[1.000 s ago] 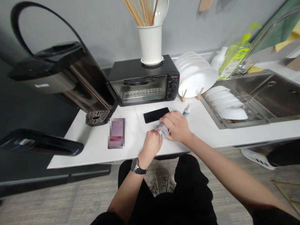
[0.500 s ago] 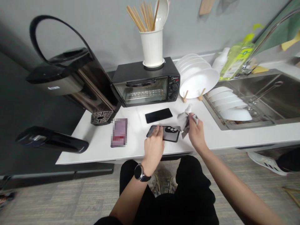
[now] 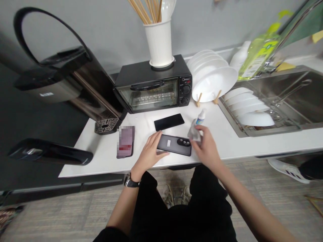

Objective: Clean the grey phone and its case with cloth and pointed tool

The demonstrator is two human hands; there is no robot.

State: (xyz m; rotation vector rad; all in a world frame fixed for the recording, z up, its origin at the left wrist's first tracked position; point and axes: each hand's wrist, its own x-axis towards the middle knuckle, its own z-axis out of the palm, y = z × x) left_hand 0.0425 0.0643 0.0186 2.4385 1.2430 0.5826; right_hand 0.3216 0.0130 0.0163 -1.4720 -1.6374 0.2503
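White desk point(image 3: 234, 148) bore a grey phone point(image 3: 174, 145) along its near edge; the left hand point(image 3: 149, 152) had shifted off the phone's back to its left end, fingers wide; the right hand point(image 3: 207, 147), fingers gripping bunched cloth point(image 3: 193, 132), had neared its right end; the back lay bare.

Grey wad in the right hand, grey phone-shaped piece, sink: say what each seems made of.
Grey wad: soft, matte cloth or paper wipe, judging by its crumpled folds; can't tell which.
Grey phone-shaped piece: probably plastic, perhaps glass; the back looks smooth and dull inside a dark rim.
Sink: most likely stainless steel, given its grey metallic sheen.
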